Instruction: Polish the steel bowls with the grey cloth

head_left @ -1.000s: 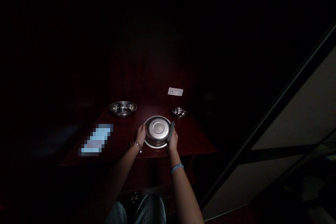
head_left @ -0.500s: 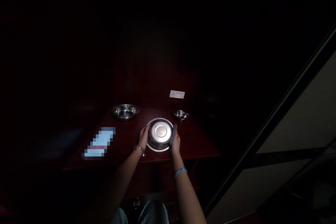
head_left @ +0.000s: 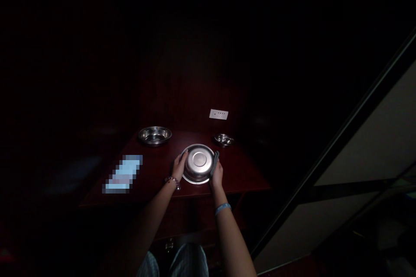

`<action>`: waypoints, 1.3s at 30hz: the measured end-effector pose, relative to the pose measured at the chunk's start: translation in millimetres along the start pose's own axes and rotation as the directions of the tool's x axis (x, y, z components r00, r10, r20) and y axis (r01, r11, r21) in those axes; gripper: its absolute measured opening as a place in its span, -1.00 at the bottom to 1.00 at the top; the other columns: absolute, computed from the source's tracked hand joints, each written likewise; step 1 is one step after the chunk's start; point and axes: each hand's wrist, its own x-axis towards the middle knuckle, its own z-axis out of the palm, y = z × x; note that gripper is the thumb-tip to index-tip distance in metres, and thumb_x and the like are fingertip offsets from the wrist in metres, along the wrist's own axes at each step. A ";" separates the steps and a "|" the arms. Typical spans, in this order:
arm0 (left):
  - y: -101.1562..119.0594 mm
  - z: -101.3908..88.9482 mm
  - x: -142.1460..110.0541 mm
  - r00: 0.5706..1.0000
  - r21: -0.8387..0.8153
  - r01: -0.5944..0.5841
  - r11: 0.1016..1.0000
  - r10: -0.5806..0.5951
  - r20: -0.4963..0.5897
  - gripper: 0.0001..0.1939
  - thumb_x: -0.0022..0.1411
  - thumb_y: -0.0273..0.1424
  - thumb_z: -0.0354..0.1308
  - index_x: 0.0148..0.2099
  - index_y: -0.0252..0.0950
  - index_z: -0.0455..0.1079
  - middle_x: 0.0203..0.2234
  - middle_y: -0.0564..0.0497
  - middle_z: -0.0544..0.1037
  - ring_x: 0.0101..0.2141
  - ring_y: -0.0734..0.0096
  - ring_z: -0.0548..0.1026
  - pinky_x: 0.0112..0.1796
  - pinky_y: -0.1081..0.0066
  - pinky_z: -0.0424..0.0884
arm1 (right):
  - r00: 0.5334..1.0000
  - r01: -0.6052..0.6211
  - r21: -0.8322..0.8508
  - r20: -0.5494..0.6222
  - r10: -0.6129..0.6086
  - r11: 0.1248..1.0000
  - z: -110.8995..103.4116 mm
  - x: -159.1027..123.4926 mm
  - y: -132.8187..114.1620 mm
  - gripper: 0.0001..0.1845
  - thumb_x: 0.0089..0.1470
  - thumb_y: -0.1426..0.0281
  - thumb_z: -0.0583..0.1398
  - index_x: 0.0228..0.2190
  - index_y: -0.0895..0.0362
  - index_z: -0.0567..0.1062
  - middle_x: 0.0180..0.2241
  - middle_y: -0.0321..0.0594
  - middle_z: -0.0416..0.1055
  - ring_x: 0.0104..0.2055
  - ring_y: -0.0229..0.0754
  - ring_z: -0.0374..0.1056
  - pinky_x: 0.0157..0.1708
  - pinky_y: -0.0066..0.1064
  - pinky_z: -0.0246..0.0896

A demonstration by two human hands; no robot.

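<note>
Round silver metal bowl, underside turned to the viewer, held up by the front edge of a dark red, flat-topped table. Left hand closed on one rim; right hand grips the opposite rim through a folded grey cloth. Table's back left: wide shiny steel basin. Back right: small shiny steel dish. Wall behind table: white rectangular socket plate.

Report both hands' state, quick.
Left hand: holding the round silver metal bowl by one side.
Right hand: holding a dark grey cloth against the bowl's opposite side.
</note>
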 end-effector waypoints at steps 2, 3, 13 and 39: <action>-1.3 0.4 0.9 1.000 0.005 -0.002 1.000 0.003 -0.028 -0.49 0.05 0.11 0.36 -0.29 -0.27 0.61 -0.27 -0.15 0.70 -0.12 0.05 0.60 0.00 0.16 0.47 | 1.000 -0.011 -0.009 0.002 0.011 1.000 0.8 -1.2 -2.0 -0.59 0.16 0.04 0.14 -0.30 0.08 0.63 -0.30 -0.19 0.68 -0.20 -0.08 0.56 -0.09 -0.31 0.44; -1.3 0.7 1.2 0.999 0.005 -0.001 1.000 0.001 -0.044 -0.52 0.07 0.09 0.35 -0.30 -0.26 0.60 -0.28 -0.15 0.70 -0.12 0.06 0.61 0.01 0.16 0.48 | 1.000 -0.016 -0.015 0.004 0.016 1.000 1.2 -1.8 -3.0 -0.57 0.16 0.04 0.14 -0.28 0.09 0.63 -0.29 -0.19 0.68 -0.20 -0.09 0.56 -0.07 -0.30 0.44; 2.1 -0.3 -0.3 0.985 -0.038 0.013 0.999 -0.019 -0.170 -0.55 0.08 0.05 0.30 -0.41 -0.27 0.56 -0.44 -0.08 0.63 -0.25 0.13 0.58 -0.18 0.26 0.51 | 0.996 0.057 -0.024 0.068 -0.055 0.998 -0.6 -7.2 -9.4 -0.57 0.04 -0.02 0.27 -0.34 0.10 0.56 -0.35 -0.20 0.61 -0.20 -0.04 0.49 -0.10 -0.27 0.39; -5.3 -1.2 6.7 0.979 -0.040 -0.042 0.998 0.034 -0.201 -0.49 0.03 0.10 0.32 -0.43 -0.30 0.56 -0.51 -0.04 0.58 -0.41 0.28 0.48 -0.32 0.33 0.39 | 0.587 0.810 -0.427 0.561 -0.584 0.403 8.4 -48.4 -37.8 -0.60 0.32 0.33 0.17 0.10 0.06 0.62 0.37 -0.09 0.35 0.52 0.09 0.01 0.43 0.12 0.11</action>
